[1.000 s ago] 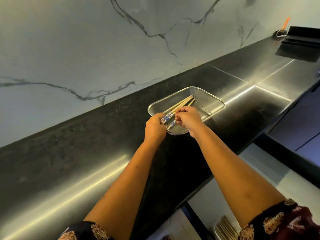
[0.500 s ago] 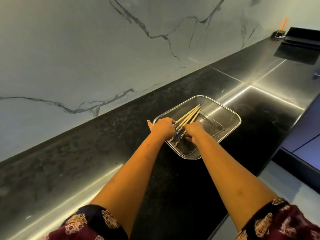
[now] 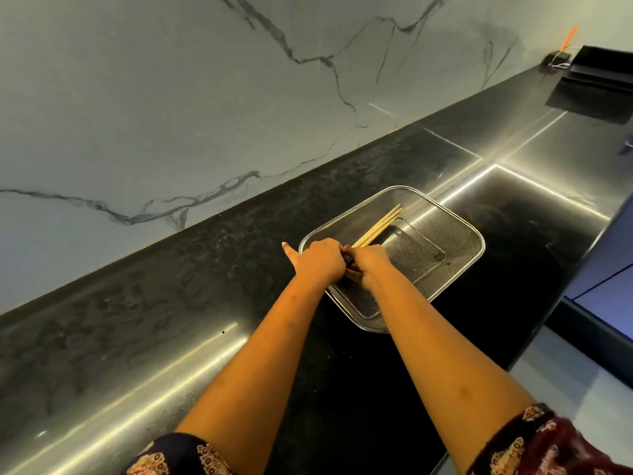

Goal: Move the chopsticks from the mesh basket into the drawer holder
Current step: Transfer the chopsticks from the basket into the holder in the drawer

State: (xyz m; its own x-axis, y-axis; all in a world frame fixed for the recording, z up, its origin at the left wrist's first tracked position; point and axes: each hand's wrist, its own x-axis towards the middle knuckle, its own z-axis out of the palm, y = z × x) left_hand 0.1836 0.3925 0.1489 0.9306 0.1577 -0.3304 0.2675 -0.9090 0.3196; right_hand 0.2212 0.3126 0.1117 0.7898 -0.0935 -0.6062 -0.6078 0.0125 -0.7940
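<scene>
On my feed both hands meet over the basket's (image 3: 479, 236) near-left corner. My left hand (image 3: 320, 260) is curled round the chopsticks' (image 3: 379, 227) near ends, its thumb sticking out away from the basket. My right hand (image 3: 369, 265) presses against it from the other side, fingers curled down round the same ends.

Half a second ago the sticks fanned out a little and their blue patterned ends showed between my hands. Now they lie as one tight bundle, and the hands have closed together, so only a dark sliver of those ends shows between them. The pale tips point toward the basket's far corner and lie low inside the mesh. I cannot tell whether they touch the bottom.

The basket sits as before on the black counter (image 3: 164, 289), with the marble wall (image 3: 171, 97) behind it. A black box (image 3: 603, 68) stands well beyond the basket at the counter's far end. Patterned sleeves (image 3: 534, 447) show on my side of the basket.
</scene>
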